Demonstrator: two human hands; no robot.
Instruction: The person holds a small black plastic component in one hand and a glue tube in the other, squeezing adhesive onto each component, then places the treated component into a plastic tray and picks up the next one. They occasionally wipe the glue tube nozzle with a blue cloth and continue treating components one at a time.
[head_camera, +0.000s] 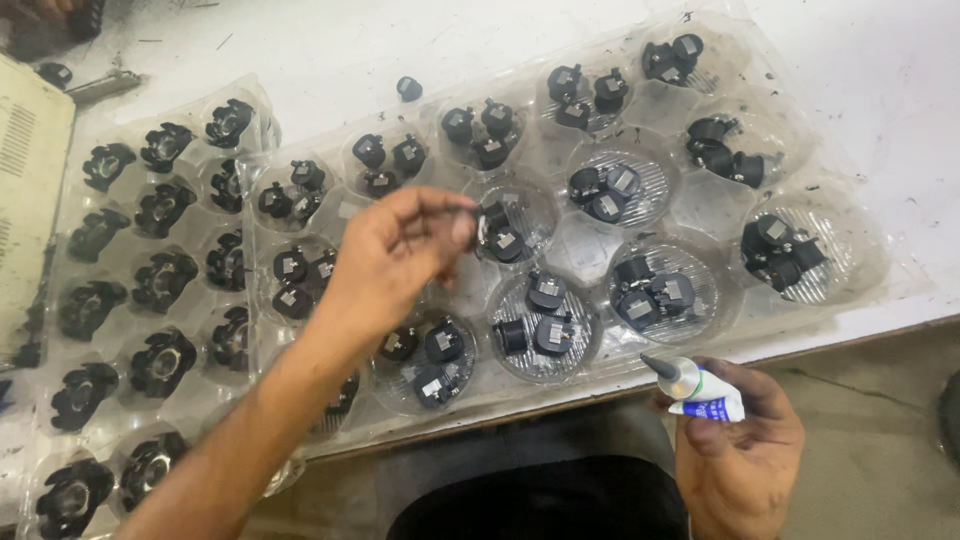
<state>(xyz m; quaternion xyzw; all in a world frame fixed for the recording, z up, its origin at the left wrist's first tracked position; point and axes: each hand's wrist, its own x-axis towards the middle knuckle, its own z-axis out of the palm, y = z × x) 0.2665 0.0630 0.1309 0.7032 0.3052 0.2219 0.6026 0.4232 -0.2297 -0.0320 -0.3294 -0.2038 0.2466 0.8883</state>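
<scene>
My left hand (395, 255) hovers over a clear plastic blister tray (590, 245), its fingertips pinched on a small black part (487, 215) just above one round pocket. Each pocket of that tray holds two or three small black parts with grey square faces (650, 295). My right hand (735, 440) is below the table edge and grips a small white and blue glue tube (700, 390) with a grey pointed nozzle aimed up and left toward the tray.
A second clear tray (140, 290) on the left holds several larger black ring-shaped parts. A beige panel (25, 190) lies at the far left. One loose black part (408, 88) sits on the white table behind the trays. Grey floor shows at the right.
</scene>
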